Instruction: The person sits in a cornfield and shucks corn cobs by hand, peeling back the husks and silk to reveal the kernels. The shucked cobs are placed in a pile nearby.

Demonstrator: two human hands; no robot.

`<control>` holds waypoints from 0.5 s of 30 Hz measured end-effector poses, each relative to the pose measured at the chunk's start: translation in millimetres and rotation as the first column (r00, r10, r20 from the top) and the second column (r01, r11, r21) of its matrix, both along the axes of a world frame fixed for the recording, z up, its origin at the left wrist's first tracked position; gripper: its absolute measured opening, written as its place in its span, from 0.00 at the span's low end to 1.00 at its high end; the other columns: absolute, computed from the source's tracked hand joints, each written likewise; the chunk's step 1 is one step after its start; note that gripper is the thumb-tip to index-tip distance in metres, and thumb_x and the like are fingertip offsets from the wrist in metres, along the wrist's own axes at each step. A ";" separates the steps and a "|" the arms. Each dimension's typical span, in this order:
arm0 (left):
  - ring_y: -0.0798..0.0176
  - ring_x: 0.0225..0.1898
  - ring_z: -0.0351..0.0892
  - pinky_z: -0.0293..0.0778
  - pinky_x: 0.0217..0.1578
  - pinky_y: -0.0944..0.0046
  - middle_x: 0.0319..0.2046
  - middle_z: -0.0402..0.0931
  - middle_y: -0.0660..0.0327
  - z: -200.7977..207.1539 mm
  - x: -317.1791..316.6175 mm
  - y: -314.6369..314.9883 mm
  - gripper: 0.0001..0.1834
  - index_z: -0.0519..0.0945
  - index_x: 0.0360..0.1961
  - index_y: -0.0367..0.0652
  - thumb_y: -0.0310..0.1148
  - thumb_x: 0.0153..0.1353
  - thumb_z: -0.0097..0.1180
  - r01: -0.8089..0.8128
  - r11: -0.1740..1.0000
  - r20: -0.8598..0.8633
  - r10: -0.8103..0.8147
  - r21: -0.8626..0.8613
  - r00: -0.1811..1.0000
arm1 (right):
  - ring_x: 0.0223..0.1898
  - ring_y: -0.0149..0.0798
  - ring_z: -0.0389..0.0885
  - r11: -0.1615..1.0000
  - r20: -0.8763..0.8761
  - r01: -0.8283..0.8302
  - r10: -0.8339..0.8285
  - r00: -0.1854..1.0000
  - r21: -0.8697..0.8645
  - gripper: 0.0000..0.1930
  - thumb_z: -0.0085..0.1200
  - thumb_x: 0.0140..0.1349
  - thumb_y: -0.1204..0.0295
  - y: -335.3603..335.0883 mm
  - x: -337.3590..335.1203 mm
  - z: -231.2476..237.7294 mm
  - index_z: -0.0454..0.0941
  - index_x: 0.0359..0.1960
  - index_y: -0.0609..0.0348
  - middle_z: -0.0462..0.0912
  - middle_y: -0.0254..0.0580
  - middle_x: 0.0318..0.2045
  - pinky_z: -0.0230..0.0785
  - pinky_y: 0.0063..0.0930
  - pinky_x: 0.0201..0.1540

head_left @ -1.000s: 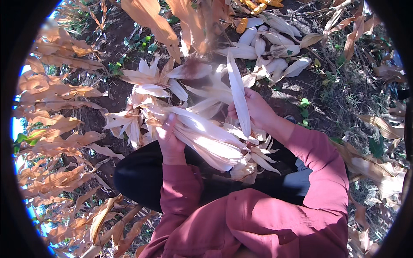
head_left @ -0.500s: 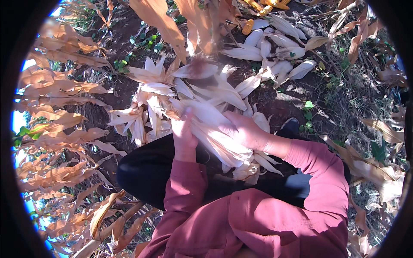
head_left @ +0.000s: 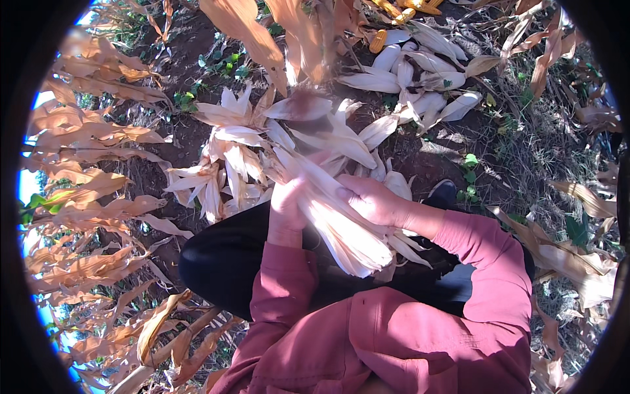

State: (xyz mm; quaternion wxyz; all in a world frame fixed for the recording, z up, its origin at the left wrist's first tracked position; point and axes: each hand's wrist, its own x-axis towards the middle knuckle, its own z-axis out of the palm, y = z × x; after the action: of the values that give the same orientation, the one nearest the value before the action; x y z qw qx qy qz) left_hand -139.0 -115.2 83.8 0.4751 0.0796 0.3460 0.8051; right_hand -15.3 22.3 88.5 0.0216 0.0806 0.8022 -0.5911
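Observation:
Between my two hands, above my lap, lies an ear of corn in pale dry husk (head_left: 338, 220), slanting from upper left down to lower right. My left hand (head_left: 289, 200) is closed round its left side near the upper end. On the other side my right hand (head_left: 373, 199) grips it, thumb lying along the husk. The husk hides any kernels. Just beyond the hands, loose stripped husks (head_left: 239, 141) form a heap on the ground, partly behind the held ear.
Several unhusked ears (head_left: 426, 65) lie in a pile at the far right. Bare yellow cobs (head_left: 378, 41) show beyond them. Dry corn stalks (head_left: 98, 197) line the left side, and long brown leaves (head_left: 243, 36) hang at the top. My bent dark-trousered knee (head_left: 220, 262) is at the left.
My left hand has slid slightly down and right along the husk. The ear's lower end has swung a little toward me. My right hand has barely moved.

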 end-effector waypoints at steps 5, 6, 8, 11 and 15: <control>0.52 0.44 0.75 0.70 0.49 0.55 0.38 0.74 0.50 -6.1 -0.9 -2.3 0.12 0.68 0.38 0.38 0.33 0.56 0.52 -0.032 0.998 -0.037 0.030 -0.060 0.999 | 0.40 0.50 0.76 0.998 0.057 -0.039 0.037 0.998 0.039 0.10 0.42 0.64 0.67 -2.5 1.5 4.9 0.68 0.39 0.61 0.75 0.51 0.34 0.66 0.36 0.42; 0.52 0.43 0.75 0.69 0.49 0.53 0.36 0.74 0.52 -2.1 0.6 -2.6 0.11 0.68 0.36 0.40 0.34 0.57 0.52 -0.035 0.998 -0.027 0.033 -0.053 0.999 | 0.40 0.50 0.75 0.999 0.033 -0.031 0.031 0.999 0.011 0.10 0.43 0.64 0.67 -4.8 0.5 3.4 0.68 0.39 0.62 0.75 0.51 0.35 0.66 0.36 0.42; 0.50 0.42 0.76 0.68 0.50 0.48 0.32 0.73 0.56 -6.3 0.1 -7.3 0.10 0.65 0.36 0.42 0.34 0.59 0.50 -0.009 1.000 -0.020 0.009 0.005 1.000 | 0.40 0.50 0.75 0.999 -0.007 -0.017 0.017 1.000 -0.037 0.11 0.43 0.64 0.67 -9.7 -1.5 -1.5 0.68 0.39 0.62 0.75 0.51 0.35 0.66 0.37 0.42; 0.62 0.28 0.68 0.70 0.44 0.54 0.22 0.63 0.63 8.1 3.5 -7.1 0.09 0.66 0.32 0.43 0.34 0.57 0.52 -0.084 0.992 0.047 0.079 0.095 0.996 | 0.39 0.51 0.75 0.999 -0.174 -0.009 0.001 0.985 -0.045 0.13 0.42 0.64 0.63 -18.1 -3.1 -9.4 0.69 0.39 0.62 0.74 0.52 0.35 0.66 0.39 0.42; 0.68 0.24 0.64 0.68 0.33 0.62 0.20 0.60 0.66 24.2 -10.4 -17.4 0.14 0.67 0.33 0.42 0.35 0.55 0.58 -0.254 0.967 -0.248 0.244 -0.011 0.938 | 0.34 0.54 0.74 0.974 0.047 -0.126 0.119 0.992 0.186 0.18 0.40 0.64 0.55 -3.9 6.2 -68.7 0.68 0.32 0.60 0.73 0.52 0.29 0.65 0.43 0.38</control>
State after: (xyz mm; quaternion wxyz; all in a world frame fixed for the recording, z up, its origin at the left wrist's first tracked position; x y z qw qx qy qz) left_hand -149.4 -132.5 108.0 0.3247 0.1236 0.4262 0.8352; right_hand -9.2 18.5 19.8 0.0645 0.0431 0.8576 -0.5084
